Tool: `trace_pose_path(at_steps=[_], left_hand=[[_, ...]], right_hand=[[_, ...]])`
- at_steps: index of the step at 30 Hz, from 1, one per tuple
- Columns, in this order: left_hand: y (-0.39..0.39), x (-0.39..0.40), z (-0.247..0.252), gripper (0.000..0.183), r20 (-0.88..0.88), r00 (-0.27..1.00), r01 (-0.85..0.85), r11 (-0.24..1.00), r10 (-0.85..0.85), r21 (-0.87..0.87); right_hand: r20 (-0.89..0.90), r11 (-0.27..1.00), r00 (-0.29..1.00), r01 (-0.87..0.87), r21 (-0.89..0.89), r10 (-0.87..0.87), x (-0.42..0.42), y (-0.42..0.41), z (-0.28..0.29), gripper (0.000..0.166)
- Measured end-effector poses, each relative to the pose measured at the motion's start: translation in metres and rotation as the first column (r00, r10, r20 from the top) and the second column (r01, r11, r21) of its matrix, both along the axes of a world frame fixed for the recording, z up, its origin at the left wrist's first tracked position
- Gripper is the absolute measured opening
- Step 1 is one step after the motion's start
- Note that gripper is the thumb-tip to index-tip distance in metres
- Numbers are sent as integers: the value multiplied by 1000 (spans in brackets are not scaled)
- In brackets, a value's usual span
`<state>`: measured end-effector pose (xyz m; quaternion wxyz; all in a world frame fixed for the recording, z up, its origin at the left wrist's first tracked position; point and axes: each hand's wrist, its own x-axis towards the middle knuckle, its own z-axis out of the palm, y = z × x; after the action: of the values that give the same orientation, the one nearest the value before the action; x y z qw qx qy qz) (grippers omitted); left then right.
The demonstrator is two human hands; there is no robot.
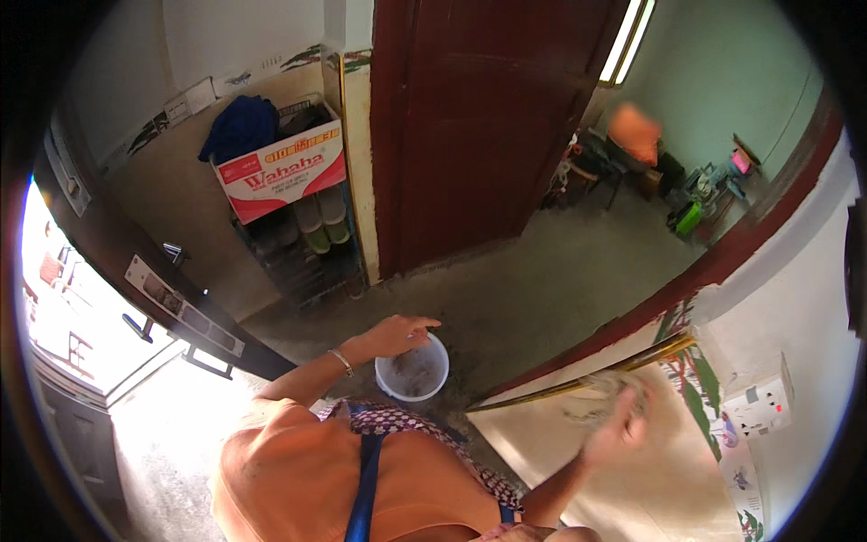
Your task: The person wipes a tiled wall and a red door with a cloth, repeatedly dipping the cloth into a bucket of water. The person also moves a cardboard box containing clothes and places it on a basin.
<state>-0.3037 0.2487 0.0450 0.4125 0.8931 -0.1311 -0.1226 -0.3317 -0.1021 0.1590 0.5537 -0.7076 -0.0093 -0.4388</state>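
Note:
Before me a white plastic bucket stands on the floor, with a murky look inside. Over its far rim reaches my left hand, a bracelet on the wrist, fingers spread and holding nothing visible; whether it touches the rim I cannot tell. My right hand is raised beside the wall at the right, closed on a wadded greyish cloth. Hand and cloth are blurred. The cloth is close to the gold trim strip of the wall, and contact cannot be told.
A dark red door stands ahead. Left of it, a cardboard box sits on a shoe rack. An open dark entrance door is at left. A wall socket is at right. A person is in the far room.

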Motion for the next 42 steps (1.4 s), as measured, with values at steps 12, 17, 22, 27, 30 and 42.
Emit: trace_pose_path(at_steps=[12,17,22,27,30,42], left_hand=[[-34,14,8,45,-314,871,4,644,-379,-765],[10,42,-2,35,-334,850,142,788,-406,-598],[41,62,-28,40,-388,879,-47,759,-278,-649],[97,86,-48,46,-505,863,-426,502,-27,-753],[125,102,-68,50,-561,824,-542,407,81,-736],[166,107,-144,34,-892,367,-927,24,263,-374]], right_hand=[[-264,778,799,-594,-205,540,30,166,-38,8],[-398,878,826,-469,-91,400,13,174,-70,20],[-543,951,821,-285,-123,176,-25,185,-124,8],[-643,951,720,80,-298,-262,-62,154,-102,9],[-596,918,700,324,-227,-394,-79,110,-75,12],[464,230,748,614,-755,-474,52,47,34,47]])
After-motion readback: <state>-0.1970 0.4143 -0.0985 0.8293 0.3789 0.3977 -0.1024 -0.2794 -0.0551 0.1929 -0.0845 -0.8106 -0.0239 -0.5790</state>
